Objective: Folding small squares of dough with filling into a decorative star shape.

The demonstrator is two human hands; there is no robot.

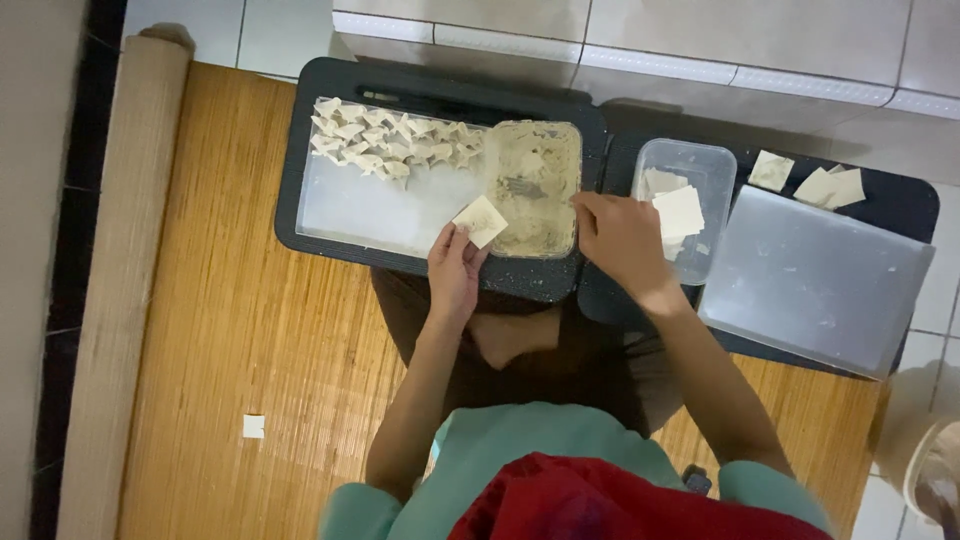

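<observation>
Centrally, just above mid-frame, the left hand (455, 268) pinches a square dumpling wrapper (481, 220) by its lower corner, fingers closed on it. The wrapper is held flat, with a small dab of filling on its face, and it overlaps the lower left corner of the filling container (560, 140).

The right hand (620, 235) sits to the right of that container, its fingertips at the container's right rim. The fingers are curled, but whether they grip anything cannot be told from this view.

The filling container is a clear rectangular tub holding pale, mashed filling, with a fork (520, 187) lying in it. It stands on the right part of a dark tray (290, 200). Left of it on the same tray lies a clear sheet (370, 210). Rows of folded dumplings (390, 140) occupy the sheet's upper part.

Just right of the right hand stands a smaller clear tub (715, 165) containing a stack of square wrappers (678, 212). It rests on a second dark tray (900, 205), which extends toward the right edge of the frame. A frosted lid (815, 280) covers most of that tray. Three loose wrappers (830, 187) lie above the lid.

Both trays sit on a bamboo mat (250, 330) spread over a tiled floor (760, 40). The mat's rolled end (120, 280) runs along the left side. A small white scrap (253, 426) lies on the mat at lower left.
</observation>
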